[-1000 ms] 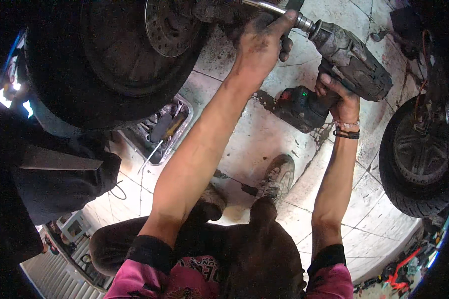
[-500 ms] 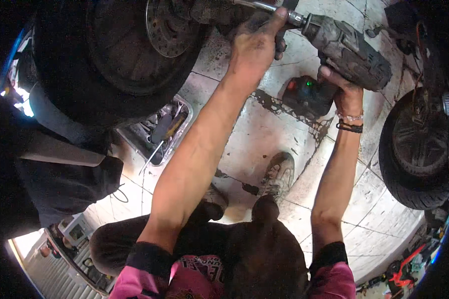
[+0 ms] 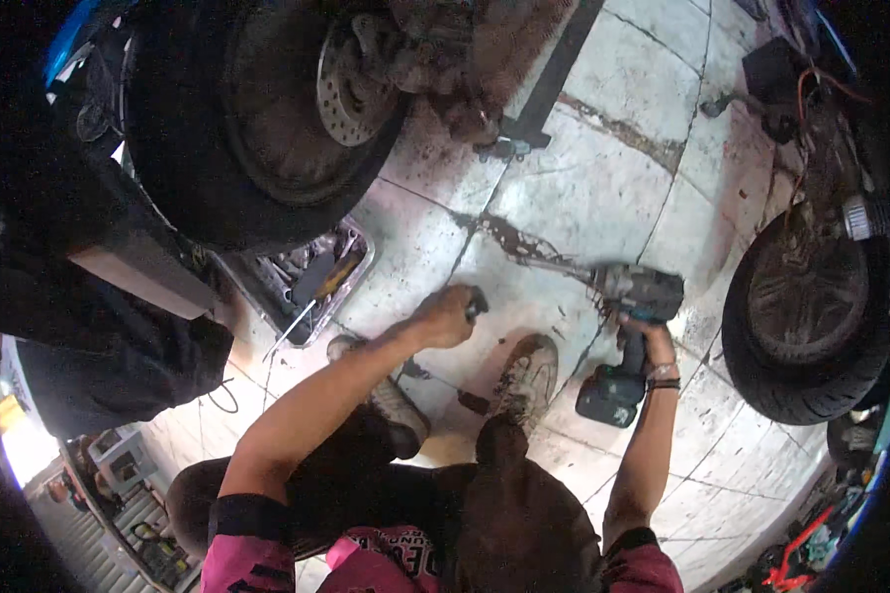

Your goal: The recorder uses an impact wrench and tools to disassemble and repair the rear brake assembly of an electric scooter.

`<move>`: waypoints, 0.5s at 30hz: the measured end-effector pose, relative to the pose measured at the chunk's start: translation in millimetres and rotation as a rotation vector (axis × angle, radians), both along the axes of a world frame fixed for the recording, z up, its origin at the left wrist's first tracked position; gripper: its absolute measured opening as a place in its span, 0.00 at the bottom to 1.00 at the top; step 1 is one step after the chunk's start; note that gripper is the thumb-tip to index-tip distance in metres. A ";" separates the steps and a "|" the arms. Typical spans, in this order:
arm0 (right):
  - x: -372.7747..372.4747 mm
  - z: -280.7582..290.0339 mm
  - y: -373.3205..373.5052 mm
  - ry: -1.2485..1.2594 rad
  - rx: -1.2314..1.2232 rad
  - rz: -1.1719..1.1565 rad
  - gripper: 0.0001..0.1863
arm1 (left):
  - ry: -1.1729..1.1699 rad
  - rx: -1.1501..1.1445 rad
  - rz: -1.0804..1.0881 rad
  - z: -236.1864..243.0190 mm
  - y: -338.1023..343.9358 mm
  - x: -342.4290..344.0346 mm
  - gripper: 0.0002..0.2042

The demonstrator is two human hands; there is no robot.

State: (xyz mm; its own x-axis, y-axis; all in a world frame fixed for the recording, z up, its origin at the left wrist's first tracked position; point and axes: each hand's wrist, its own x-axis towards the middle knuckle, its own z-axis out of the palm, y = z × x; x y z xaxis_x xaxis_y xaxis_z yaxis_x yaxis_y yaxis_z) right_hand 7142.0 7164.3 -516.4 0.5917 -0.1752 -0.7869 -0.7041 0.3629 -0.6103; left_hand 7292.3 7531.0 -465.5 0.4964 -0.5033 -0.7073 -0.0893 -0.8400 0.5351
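My right hand [image 3: 651, 344] is closed round the grip of a black cordless impact wrench [image 3: 645, 293], held above the floor. Its battery [image 3: 611, 397] hangs below the grip. From its nose a long thin extension bar [image 3: 554, 263] points left. In front of my left knee, my left hand [image 3: 443, 318] is closed on a small dark piece [image 3: 477, 304] that sticks out past the fingers; its kind cannot be made out. Up left stands a motorcycle wheel [image 3: 267, 109] with a drilled brake disc [image 3: 348, 94], apart from both hands.
A metal tray [image 3: 366, 259] of tools, with a screwdriver [image 3: 305, 321] across it, lies beneath the tyre. Another wheel [image 3: 811, 306] stands at the right. A dark metal bar [image 3: 554, 84] reaches down to the tiled floor [image 3: 603, 188]. My shoes [image 3: 524, 381] are between my arms.
Both hands have drawn back from the area beside the brake disc toward my body. My left hand has let go of the extension bar. The impact wrench has come down with my right hand.
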 end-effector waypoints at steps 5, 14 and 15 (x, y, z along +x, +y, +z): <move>-41.1 -13.2 -19.2 -0.007 -0.351 0.156 0.25 | -0.138 -0.040 -0.039 -14.2 -17.8 -6.3 0.17; 34.9 120.9 45.3 0.137 -1.136 0.587 0.26 | -0.559 -0.546 0.604 -31.7 -57.2 166.4 0.40; 47.6 118.4 56.4 0.009 -1.163 0.542 0.24 | -0.446 -0.476 0.718 -33.7 -56.6 188.0 0.44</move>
State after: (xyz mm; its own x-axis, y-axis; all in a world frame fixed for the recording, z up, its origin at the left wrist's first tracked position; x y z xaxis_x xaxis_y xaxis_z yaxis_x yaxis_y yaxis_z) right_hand 7189.5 7220.7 -398.0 0.7984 -0.4982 -0.3382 -0.5994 -0.7110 -0.3676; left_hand 7480.3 7474.4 -499.2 0.9705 -0.1605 -0.1799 0.0832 -0.4776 0.8746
